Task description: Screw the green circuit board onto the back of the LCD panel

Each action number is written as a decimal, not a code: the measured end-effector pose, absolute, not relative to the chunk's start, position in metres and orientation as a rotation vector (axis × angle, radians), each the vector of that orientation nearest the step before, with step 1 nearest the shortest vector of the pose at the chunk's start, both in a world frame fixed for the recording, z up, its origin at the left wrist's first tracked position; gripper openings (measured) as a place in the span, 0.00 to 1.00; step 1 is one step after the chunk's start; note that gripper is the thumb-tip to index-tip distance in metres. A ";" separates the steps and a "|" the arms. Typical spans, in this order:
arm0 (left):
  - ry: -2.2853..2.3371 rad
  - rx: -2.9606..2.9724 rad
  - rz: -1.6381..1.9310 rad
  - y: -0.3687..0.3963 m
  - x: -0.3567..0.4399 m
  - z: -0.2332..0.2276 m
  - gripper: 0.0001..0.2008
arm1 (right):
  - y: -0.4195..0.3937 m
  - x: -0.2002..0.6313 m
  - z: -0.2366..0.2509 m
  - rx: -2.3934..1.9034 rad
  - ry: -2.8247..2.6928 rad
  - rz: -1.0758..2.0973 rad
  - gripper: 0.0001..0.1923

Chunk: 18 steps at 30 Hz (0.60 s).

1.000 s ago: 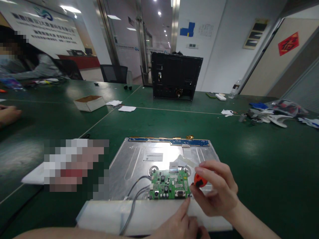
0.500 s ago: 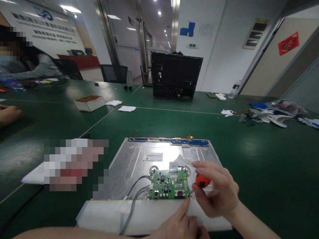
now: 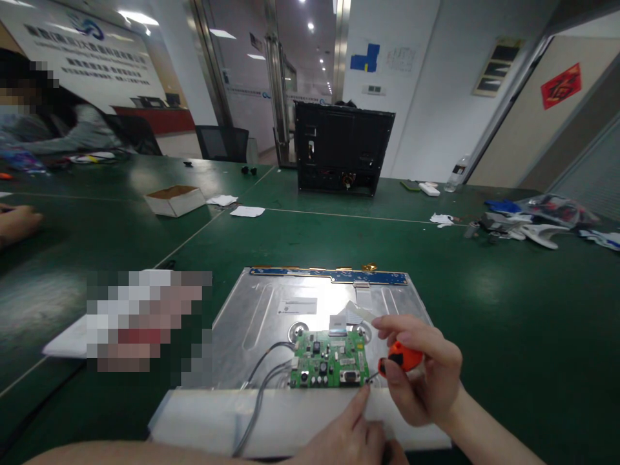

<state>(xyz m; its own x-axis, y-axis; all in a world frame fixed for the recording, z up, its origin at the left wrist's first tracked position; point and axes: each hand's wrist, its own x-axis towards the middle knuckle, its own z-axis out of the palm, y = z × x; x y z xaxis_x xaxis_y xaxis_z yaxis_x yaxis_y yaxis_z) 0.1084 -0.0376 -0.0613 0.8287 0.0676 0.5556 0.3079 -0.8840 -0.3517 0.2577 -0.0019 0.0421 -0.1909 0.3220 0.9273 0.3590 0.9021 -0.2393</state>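
Right hand [image 3: 426,381] grip clenched on orange screwdriver [image 3: 404,358], tip at green circuit board [image 3: 329,360] corner just left of grip. Left hand [image 3: 351,433] fingertip presses below tip; panel sticker [image 3: 297,305] unreadable.

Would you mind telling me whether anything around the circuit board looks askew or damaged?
Nothing stands out: the circuit board lies flat on the metal panel, and the right hand holds the screwdriver at its corner.
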 end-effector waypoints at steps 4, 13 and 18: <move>-0.284 -2.589 -0.756 -0.038 0.108 -0.061 0.03 | -0.003 0.259 0.045 -0.535 -1.830 -0.083 0.23; -0.256 -2.603 -0.659 -0.038 0.106 -0.063 0.04 | -0.006 0.262 0.046 -0.575 -1.888 -0.170 0.23; -0.274 -2.619 -0.711 -0.038 0.107 -0.062 0.04 | -0.005 0.261 0.047 -0.564 -1.889 -0.181 0.22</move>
<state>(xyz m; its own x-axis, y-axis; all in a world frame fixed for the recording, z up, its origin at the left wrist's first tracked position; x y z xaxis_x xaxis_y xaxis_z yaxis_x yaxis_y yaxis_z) 0.1066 -0.0380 -0.0621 0.8504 0.0795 0.5201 0.2895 -0.8961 -0.3364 0.2608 -0.0046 0.0471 -0.2839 0.2962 0.9120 0.4642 0.8747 -0.1396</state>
